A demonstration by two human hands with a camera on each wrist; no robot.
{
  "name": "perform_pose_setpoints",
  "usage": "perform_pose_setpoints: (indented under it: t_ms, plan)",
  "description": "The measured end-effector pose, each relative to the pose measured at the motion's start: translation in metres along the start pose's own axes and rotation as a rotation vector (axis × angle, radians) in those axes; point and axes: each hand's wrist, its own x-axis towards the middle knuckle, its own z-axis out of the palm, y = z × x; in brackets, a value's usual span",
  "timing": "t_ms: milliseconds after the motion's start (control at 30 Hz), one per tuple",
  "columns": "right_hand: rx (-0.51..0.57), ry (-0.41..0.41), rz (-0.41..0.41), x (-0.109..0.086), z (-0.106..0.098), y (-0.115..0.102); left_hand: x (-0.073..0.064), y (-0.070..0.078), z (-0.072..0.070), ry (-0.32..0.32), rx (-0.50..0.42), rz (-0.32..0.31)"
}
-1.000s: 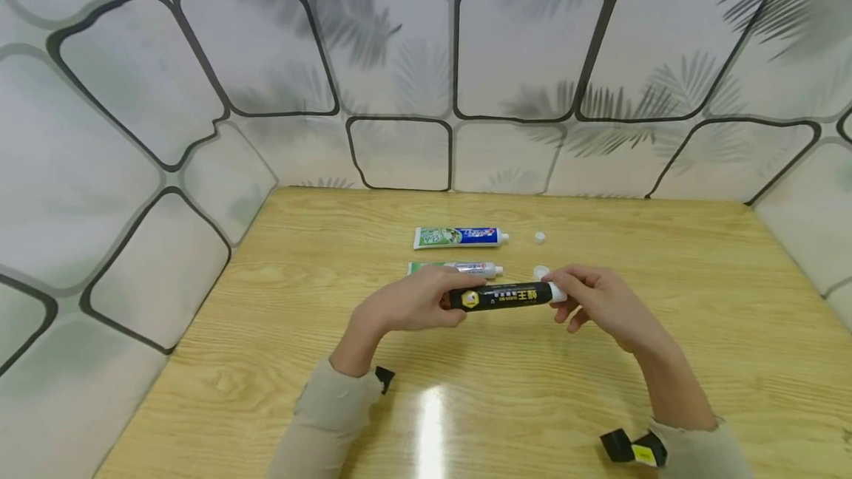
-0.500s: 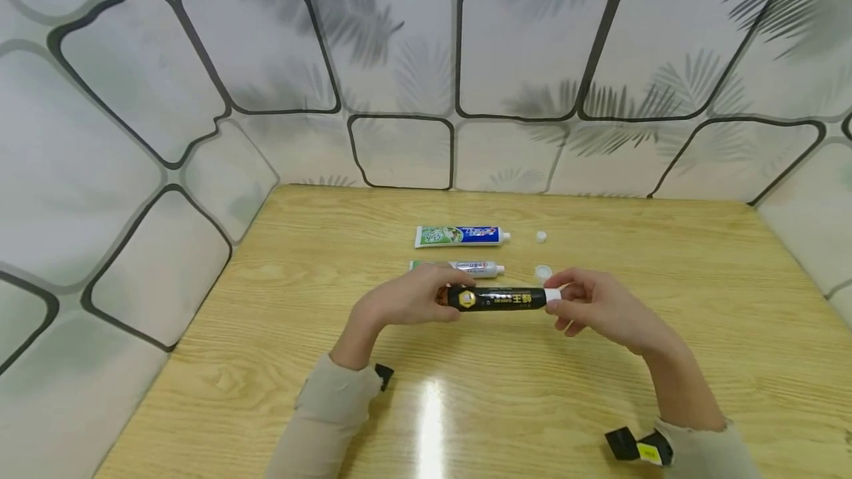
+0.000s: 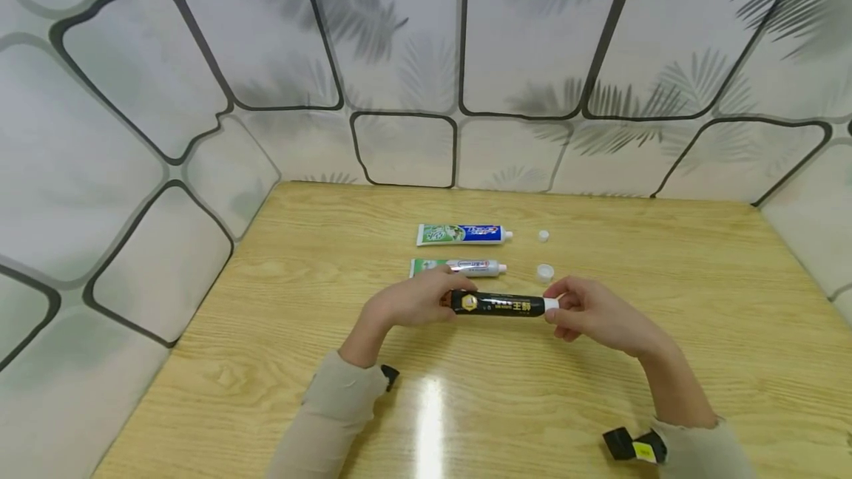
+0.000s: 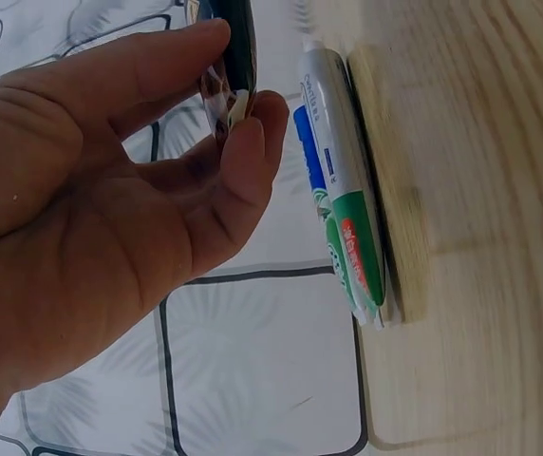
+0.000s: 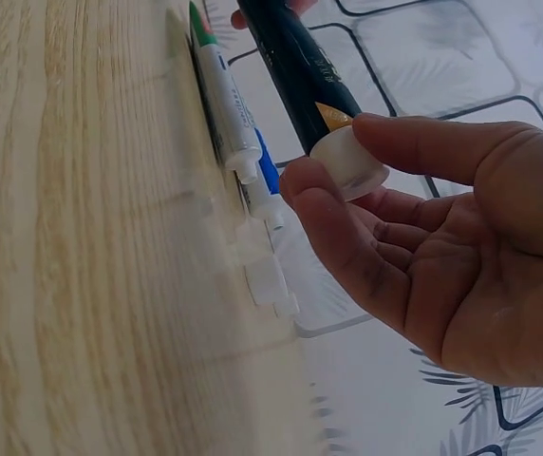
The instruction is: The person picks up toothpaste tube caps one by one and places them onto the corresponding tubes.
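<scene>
A black toothpaste tube (image 3: 502, 304) with a yellow emblem is held level above the table between both hands. My left hand (image 3: 416, 300) grips its tail end, thumb on one side and fingers on the other, as the left wrist view also shows. At the other end my right hand (image 3: 595, 316) pinches the white cap (image 5: 349, 163) between thumb and index finger. The cap sits on the tube's end. Behind the left hand lies a green and silver toothpaste tube (image 3: 475, 267), partly hidden by that hand. Farther back rests a green and blue toothpaste tube (image 3: 462, 234). Both show bare nozzles.
Two loose white caps lie to the right of the tubes: a small cap (image 3: 543, 236) at the back and a wider cap (image 3: 545, 272) nearer. The wooden table (image 3: 266, 301) meets a patterned wall covering (image 3: 406, 146) behind and at the left.
The black tube has tilted from right end raised to nearly level, its right end now slightly lower. The right hand's fingers have shifted around the white cap. The lying tubes stay in place.
</scene>
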Motion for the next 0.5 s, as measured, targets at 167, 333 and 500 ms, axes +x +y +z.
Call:
perform_pose_setpoints:
  t_ms: [167,333,500]
  plan:
    - [-0.024,-0.008,0.021,0.002,0.001,0.003,0.003,-0.001,0.003,0.024,-0.028,-0.011]
    - [-0.068,-0.028,0.033,0.004,0.003,0.007,0.007,-0.002,0.008,0.028,-0.090,-0.036]
    - [-0.089,-0.041,0.039,0.006,0.007,0.009,0.010,-0.002,0.012,0.039,-0.117,-0.082]
